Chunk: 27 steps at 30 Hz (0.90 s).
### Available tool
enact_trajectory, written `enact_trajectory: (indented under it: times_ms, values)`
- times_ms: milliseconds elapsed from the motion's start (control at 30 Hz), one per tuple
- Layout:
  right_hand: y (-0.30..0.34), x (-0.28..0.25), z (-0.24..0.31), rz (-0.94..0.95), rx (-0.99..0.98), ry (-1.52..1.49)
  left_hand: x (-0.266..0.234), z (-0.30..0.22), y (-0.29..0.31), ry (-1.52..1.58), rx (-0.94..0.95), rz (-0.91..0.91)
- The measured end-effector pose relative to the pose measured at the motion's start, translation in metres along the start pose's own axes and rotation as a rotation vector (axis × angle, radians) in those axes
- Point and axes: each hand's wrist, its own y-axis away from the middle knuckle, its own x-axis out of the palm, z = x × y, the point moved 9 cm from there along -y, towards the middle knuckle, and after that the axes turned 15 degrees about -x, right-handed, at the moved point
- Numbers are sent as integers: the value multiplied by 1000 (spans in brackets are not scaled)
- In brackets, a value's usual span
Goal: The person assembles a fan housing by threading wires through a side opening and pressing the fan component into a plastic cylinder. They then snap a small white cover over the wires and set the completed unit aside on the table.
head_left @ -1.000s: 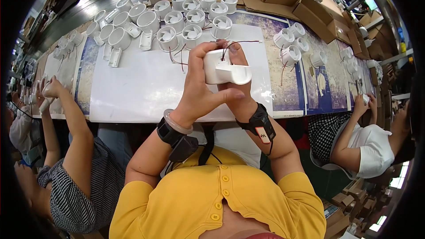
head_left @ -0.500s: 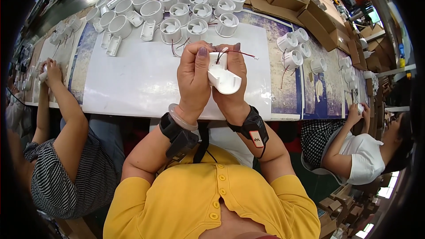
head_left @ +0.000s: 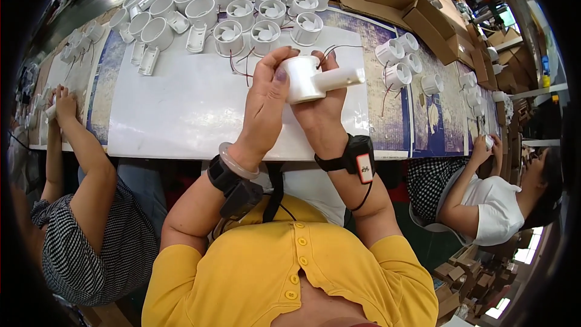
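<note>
Both gripping one white fan shell [head_left: 307,79] mid-frame above the table [head_left: 181,115]: left hand [head_left: 266,100], right hand [head_left: 321,109]. Could snag thin red wires [head_left: 339,48], or drop onto fans [head_left: 242,30] behind.

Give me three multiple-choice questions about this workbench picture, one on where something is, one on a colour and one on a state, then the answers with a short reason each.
1. Where is the white plastic fan housing with the handle-like stub?
A. lying on the white sheet
B. held above the table in both hands
C. inside a cardboard box

2. What colour are the thin wires trailing from the fan units on the table?
A. red and dark
B. green
C. yellow

3. How does the left hand stand to the housing?
A. flat on the table, apart from it
B. fingers wrapped on its round body
C. out of view

Answers: 1 B, both the left hand and the right hand grip it above the white sheet. 2 A, the strands show red and dark. 3 B, its fingers curl over the round part.
</note>
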Motion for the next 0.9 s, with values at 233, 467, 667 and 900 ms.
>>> enact_trajectory:
  times_ms: [233, 467, 667, 900]
  values:
    - [-5, 2, -1, -3, 147, -138, -6, -2, 3, -398, 61, 27]
    - [-17, -3, 77, -31, -567, 419, -3, -32, 15, -996, 334, -151]
    - [5, 34, 51, 403, -524, 696, 10, -26, 22, -785, 415, -82]
    - [-2, 12, 38, 230, -232, 265, 10, -28, 25, -954, 438, -97]
